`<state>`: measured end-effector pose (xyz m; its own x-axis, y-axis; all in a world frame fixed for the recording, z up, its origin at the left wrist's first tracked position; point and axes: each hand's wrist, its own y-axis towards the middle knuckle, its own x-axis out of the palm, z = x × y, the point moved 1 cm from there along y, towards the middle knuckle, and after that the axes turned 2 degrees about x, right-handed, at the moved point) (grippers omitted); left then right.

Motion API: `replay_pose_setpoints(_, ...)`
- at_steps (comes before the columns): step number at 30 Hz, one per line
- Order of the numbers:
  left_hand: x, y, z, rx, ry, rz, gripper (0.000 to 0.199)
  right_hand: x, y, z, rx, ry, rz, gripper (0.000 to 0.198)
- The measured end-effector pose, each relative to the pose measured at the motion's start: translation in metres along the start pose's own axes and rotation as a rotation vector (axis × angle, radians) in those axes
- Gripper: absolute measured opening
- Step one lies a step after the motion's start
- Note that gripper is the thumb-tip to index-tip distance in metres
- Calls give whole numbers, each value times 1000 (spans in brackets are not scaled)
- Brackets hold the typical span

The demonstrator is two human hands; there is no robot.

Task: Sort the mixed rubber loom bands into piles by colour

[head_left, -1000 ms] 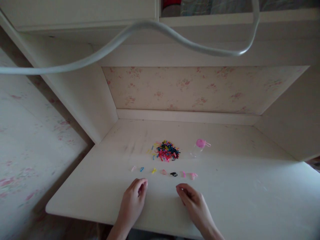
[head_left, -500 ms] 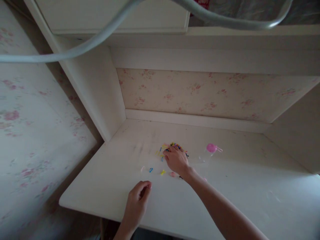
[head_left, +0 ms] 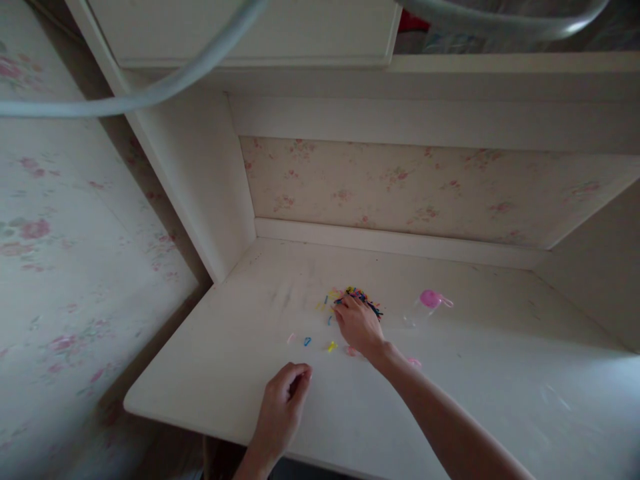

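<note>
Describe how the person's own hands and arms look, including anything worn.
The left hand and right hand are ungloved, with no ring, watch or marking that I can make out. The right forearm shows no sleeve up to the picture's edge.

The scene is dim and greyish, brightest at the right of the table (head_left: 480, 420), where a pale, bluish glare washes over its surface. Soft shadow covers the table's back right, and the space beneath its front edge is very dark. Above the table, the cable (head_left: 145, 99) is out of focus, with a bright glint over the table's right half. Wide-angle distortion stretches the wall (head_left: 55, 200) left of the table. The pile (head_left: 359, 293) on it looks soft, lacking fine detail.
</note>
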<state>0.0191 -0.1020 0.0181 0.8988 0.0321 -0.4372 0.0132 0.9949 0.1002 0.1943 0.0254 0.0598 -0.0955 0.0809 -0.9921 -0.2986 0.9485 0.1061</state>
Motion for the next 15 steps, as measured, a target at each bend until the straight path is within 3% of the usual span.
replay_pose_setpoints(9,2,1,1,21,1,-37,28,7,-63,-9,67,125,48,31)
replay_pose_setpoints(15,4,1,2,32,35,-25,26,14,-71,-12,50,139,54,29)
